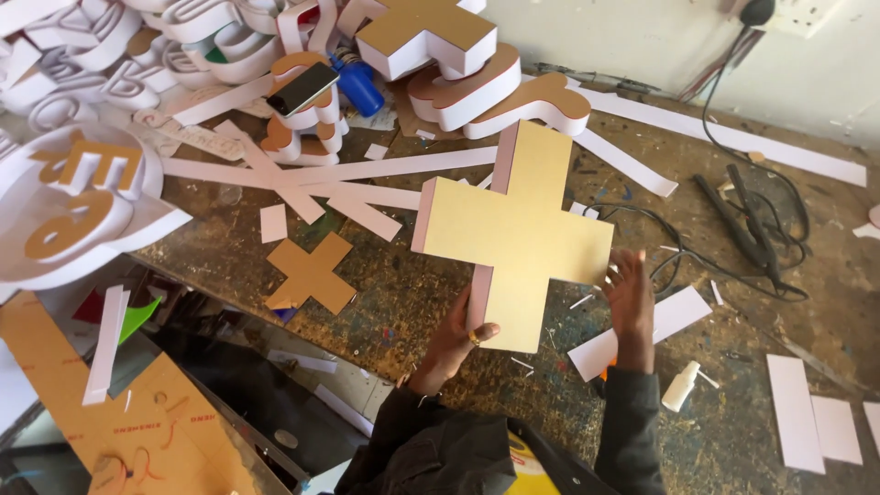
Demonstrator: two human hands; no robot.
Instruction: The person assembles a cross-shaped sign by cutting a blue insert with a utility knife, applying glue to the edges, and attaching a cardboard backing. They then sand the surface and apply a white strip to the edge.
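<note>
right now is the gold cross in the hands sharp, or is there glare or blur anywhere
Head view: the gold cross is sharp and evenly lit, with no glare; the left hand and right hand look slightly soft; the phone on the white letters reflects light; the wide lens bends the edges.

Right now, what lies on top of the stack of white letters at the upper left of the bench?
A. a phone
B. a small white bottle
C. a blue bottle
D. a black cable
A: a dark phone rests flat on the stacked letters, while the blue bottle lies beside them on the bench.
</note>
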